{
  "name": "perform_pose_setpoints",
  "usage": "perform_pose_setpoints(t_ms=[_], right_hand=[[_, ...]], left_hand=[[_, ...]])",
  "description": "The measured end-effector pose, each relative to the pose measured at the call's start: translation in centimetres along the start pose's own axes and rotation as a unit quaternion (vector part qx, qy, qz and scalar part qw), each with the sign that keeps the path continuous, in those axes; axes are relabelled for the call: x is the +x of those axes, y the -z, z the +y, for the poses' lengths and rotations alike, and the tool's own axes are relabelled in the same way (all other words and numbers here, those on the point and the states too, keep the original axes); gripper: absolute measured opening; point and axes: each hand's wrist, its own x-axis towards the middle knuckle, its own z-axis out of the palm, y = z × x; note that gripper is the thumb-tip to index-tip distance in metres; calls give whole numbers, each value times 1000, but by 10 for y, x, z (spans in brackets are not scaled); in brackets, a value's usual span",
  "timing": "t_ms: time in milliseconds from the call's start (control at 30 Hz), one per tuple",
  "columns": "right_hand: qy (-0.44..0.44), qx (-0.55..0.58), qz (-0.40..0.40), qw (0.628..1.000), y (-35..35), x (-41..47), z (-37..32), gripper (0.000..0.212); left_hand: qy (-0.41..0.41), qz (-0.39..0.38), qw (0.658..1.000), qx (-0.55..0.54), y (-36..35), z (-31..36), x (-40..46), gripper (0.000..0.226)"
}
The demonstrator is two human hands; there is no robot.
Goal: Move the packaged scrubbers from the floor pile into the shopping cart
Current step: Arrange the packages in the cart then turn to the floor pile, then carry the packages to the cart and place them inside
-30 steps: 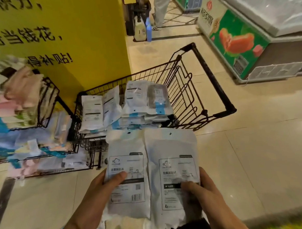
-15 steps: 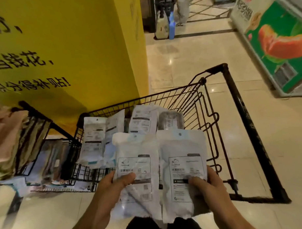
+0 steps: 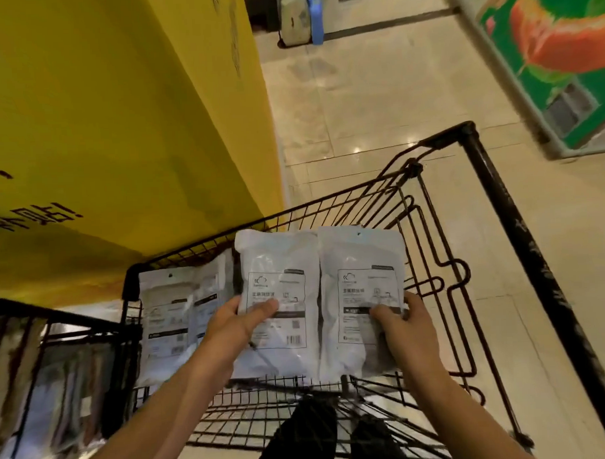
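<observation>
I hold two white scrubber packages side by side over the black wire shopping cart (image 3: 443, 269). My left hand (image 3: 234, 326) grips the left package (image 3: 278, 264) by its lower part, thumb on the label. In my right hand (image 3: 406, 332) is the right package (image 3: 360, 258), gripped the same way. Both packages are inside the cart's rim, above its basket. More white scrubber packages (image 3: 173, 312) lie in the cart's left part, partly hidden behind my left hand. The floor pile is out of view.
A yellow pillar (image 3: 119, 115) with black lettering stands just left of the cart. A black wire rack (image 3: 52, 375) of cloths is at the lower left. A green freezer cabinet (image 3: 545, 59) stands at the upper right. Tiled floor (image 3: 375, 89) stretches ahead.
Both hands have carried the two packages forward from in front of the cart to over its basket. The view has tipped down and closed in on the cart.
</observation>
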Motion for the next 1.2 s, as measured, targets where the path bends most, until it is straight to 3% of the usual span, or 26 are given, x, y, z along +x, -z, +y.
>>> perform_pose_setpoints(t_ms=[200, 267, 333, 433, 533, 600, 700, 833, 967, 1200], right_hand=[[24, -94, 22, 995, -18, 45, -27, 30], [28, -122, 15, 992, -22, 55, -24, 39], [36, -144, 10, 989, -26, 58, -18, 46], [73, -168, 21, 983, -30, 52, -7, 37], [122, -255, 66, 957, -31, 35, 8, 52], [156, -282, 82, 943, -28, 19, 13, 55], [145, -255, 19, 956, -18, -10, 11, 38], [59, -169, -108, 978, 3, -39, 7, 7], [67, -165, -160, 971, 29, -60, 11, 4], [113, -199, -226, 947, 71, -67, 25, 8]], left_hand=[[12, -9, 999, 34, -6, 18, 59, 31], [15, -13, 999, 32, -11, 12, 71, 32], [10, -2, 1000, 22, -15, 6, 78, 39], [-20, 12, 999, 24, -18, 0, 73, 44], [-26, 22, 998, 46, -10, -8, 62, 68], [-21, 35, 997, 62, -1, -13, 55, 68], [9, 38, 996, 74, 12, -21, 41, 54], [37, 9, 994, 106, 35, -45, 7, 33], [21, 23, 996, 87, 49, -73, -41, 15], [12, 128, 992, 7, 27, -131, -115, 9]])
